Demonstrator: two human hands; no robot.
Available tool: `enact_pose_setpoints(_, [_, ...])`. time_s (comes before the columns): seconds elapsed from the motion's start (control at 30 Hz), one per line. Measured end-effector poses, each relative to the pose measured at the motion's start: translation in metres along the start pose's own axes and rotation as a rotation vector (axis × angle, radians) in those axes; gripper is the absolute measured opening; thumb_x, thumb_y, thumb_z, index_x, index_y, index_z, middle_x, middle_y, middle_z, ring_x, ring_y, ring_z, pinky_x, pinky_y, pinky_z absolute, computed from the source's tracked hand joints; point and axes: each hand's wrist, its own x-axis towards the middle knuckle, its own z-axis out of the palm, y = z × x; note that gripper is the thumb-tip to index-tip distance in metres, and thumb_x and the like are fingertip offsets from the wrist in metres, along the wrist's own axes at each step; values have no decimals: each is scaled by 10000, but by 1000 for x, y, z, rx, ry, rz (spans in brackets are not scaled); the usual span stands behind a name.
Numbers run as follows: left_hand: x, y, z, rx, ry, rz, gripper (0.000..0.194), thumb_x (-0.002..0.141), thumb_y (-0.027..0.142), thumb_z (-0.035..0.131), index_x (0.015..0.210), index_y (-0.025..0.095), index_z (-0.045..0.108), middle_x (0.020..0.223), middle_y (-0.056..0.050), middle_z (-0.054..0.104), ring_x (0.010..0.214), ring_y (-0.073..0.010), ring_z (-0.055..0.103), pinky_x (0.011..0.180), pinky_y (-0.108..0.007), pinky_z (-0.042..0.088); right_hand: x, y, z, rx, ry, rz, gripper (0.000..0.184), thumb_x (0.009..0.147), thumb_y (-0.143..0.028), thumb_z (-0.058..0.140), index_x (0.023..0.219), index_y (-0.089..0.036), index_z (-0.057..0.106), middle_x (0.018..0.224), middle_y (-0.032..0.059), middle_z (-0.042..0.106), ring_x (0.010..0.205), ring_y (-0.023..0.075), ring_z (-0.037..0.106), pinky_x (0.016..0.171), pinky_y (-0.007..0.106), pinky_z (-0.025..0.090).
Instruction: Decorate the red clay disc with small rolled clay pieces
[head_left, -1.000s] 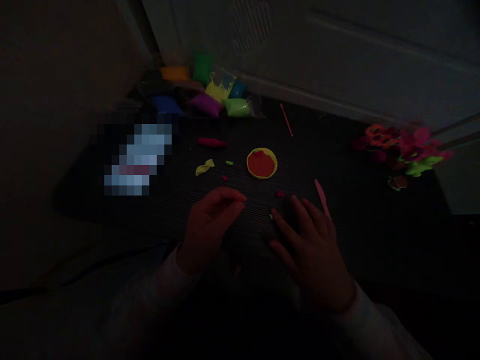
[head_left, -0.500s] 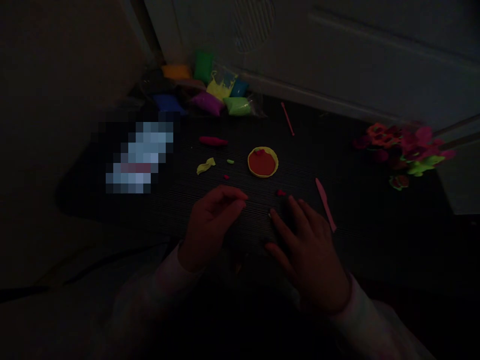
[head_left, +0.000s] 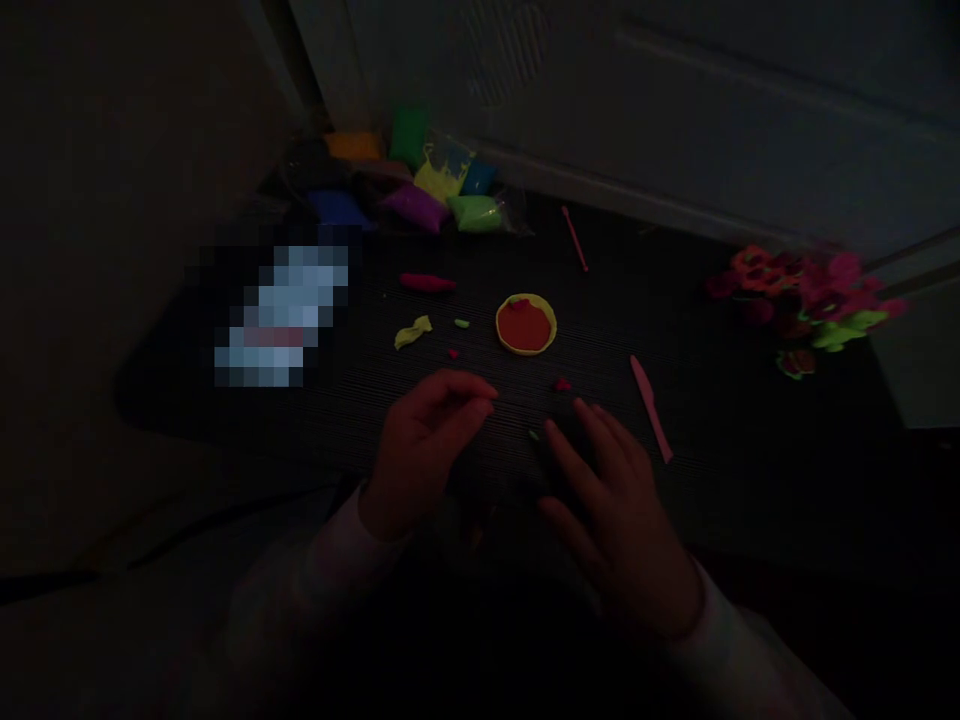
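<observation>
Head view, dim: left hand (head_left: 420, 450) over the near edge of the dark tabletop (head_left: 720, 400), thumb and index tips drawn together — can't tell whether they meet or pinch anything. Right hand (head_left: 626, 525) palm down, fingers spread, gripping nothing visible; index tip just beside a small green clay bit (head_left: 533, 435), contact unclear. Red clay bits (head_left: 562, 385) sit just beyond its fingertips; pink plastic knife (head_left: 651, 408) lies to its right. Orange-red clay disc (head_left: 523, 335) with yellow rim (head_left: 553, 326) is beyond both hands, roughly between them, well apart from either; small red piece (head_left: 519, 307) with some green on its far part. Left of the disc: light green pellet (head_left: 462, 324), red crumb (head_left: 454, 354), twisted yellow strip (head_left: 413, 332), dark pink tapered roll (head_left: 427, 284). Thin pink stick tool (head_left: 575, 239) farther back. Coloured clay bags (head_left: 416, 207) piled at back left; flower-like cluster (head_left: 810, 295) far right — pixelated patch (head_left: 285, 315) at left, content unreadable.
</observation>
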Motion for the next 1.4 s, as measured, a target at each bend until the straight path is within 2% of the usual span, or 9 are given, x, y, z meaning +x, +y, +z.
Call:
enact_pose_setpoints(0.1, [0, 0, 0, -5, 1, -2, 73, 700, 167, 590, 724, 228, 623, 714, 41, 625, 673, -113, 569, 615, -214, 443, -3, 8, 0, 43, 13, -6, 504, 809, -336, 423, 1276, -173, 325, 1368, 142, 234, 1234, 288, 225, 931, 495, 313])
enact_pose_setpoints(0.37, [0, 1, 0, 2, -2, 0, 76, 702, 167, 583, 726, 226, 624, 721, 39, 630, 691, -121, 573, 640, -226, 448, 0, 13, -1, -74, 49, -60, 382, 779, -329, 489, 1152, -245, 494, 1329, 113, 314, 1174, 291, 318, 900, 496, 317])
enact_pose_setpoints(0.63, [0, 0, -1, -39, -16, 6, 99, 706, 159, 584, 724, 247, 624, 714, 53, 623, 675, -105, 567, 620, -210, 442, 6, 11, -2, -128, 21, -57, 392, 776, -391, 482, 1154, -288, 491, 1315, 104, 335, 1162, 284, 335, 907, 479, 298])
enact_pose_setpoints(1.13, [-1, 0, 0, -40, -4, 8, 91, 703, 159, 585, 725, 238, 625, 716, 47, 621, 683, -112, 568, 632, -215, 445, 8, 10, -3, -110, 28, -67, 397, 775, -384, 487, 1149, -254, 499, 1323, 123, 328, 1158, 287, 343, 906, 471, 303])
enact_pose_setpoints(1.27, [-1, 0, 0, -48, -10, 1, 93, 708, 159, 584, 727, 240, 625, 712, 49, 622, 678, -109, 566, 620, -208, 439, 6, 12, -2, -104, 25, -79, 446, 778, -377, 483, 1201, -241, 445, 1337, 132, 303, 1167, 290, 328, 905, 476, 305])
enact_pose_setpoints(1.4, [-1, 0, 0, -60, -13, -5, 88, 703, 159, 587, 729, 235, 624, 723, 45, 625, 694, -114, 569, 639, -215, 442, 7, 13, -1, -123, -39, -88, 479, 774, -427, 469, 1229, -288, 405, 1363, 122, 267, 1181, 297, 313, 916, 493, 282])
